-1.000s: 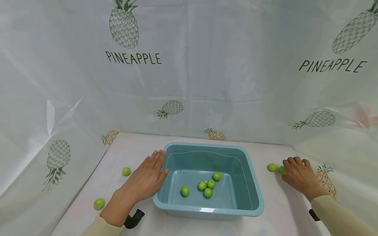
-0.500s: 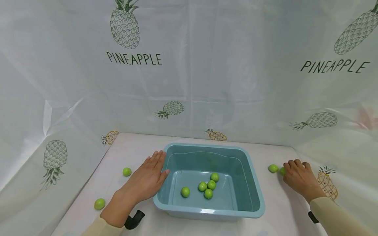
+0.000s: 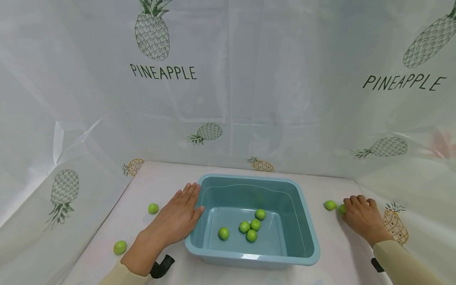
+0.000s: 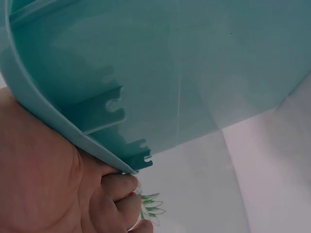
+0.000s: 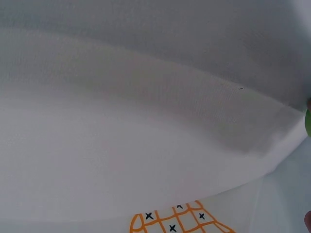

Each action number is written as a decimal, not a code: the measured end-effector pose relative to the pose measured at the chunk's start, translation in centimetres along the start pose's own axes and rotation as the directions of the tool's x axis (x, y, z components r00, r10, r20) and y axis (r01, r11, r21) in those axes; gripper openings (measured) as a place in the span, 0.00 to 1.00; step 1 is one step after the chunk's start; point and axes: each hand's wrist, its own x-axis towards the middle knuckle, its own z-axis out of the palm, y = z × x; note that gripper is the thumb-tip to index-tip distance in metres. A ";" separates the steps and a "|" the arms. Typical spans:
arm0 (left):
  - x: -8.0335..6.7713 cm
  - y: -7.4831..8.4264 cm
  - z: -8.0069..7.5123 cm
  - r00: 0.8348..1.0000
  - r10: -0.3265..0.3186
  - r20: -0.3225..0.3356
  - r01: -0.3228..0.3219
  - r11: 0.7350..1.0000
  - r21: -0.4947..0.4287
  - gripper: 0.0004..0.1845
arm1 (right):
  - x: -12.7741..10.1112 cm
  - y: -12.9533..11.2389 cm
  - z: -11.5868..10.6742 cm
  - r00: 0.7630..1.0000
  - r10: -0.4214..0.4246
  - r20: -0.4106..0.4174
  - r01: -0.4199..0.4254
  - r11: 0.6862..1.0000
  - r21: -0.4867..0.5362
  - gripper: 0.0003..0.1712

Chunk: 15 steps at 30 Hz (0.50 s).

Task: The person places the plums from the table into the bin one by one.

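My left hand (image 3: pixel 179 215) lies with straight fingers along the left side of a blue plastic tub (image 3: pixel 246 257), thumb at the rim. In the left wrist view, the palm (image 4: pixel 39 170) presses beside the tub's rim (image 4: pixel 68 126). On the right, the fingers of my right hand (image 3: pixel 363 217) are curled down at a small green lime-like fruit (image 3: pixel 342 209), which they partly cover. Its edge and a fingertip barely show at the right border of the right wrist view. Another green fruit (image 3: pixel 330 205) lies just left of it. Several similar green fruits (image 3: pixel 244 227) lie inside the tub.
Two more green fruits lie left of my left hand: one nearer the back (image 3: pixel 153 208), one nearer the front (image 3: pixel 120 247). The pale table (image 3: pixel 171 170) is surrounded by white sheeting (image 3: pixel 270 99) printed with pineapples.
The rearmost fruit in the tub has shifted a little left, then slightly back right. Both hands stay in place; the whole head view drifts slightly.
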 end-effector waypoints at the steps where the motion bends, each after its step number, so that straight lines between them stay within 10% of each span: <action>1: 0.0 0.0 0.0 1.000 0.004 -0.002 -0.003 1.000 0.006 0.38 | 0.0 0.1 0.0 1.000 0.010 -0.005 -0.010 1.000 0.008 0.27; 15: 0.1 0.1 -0.2 0.999 0.033 -0.009 -0.032 0.997 0.072 0.38 | 0.7 1.5 -2.8 0.994 -0.014 -0.112 0.018 0.999 0.031 0.35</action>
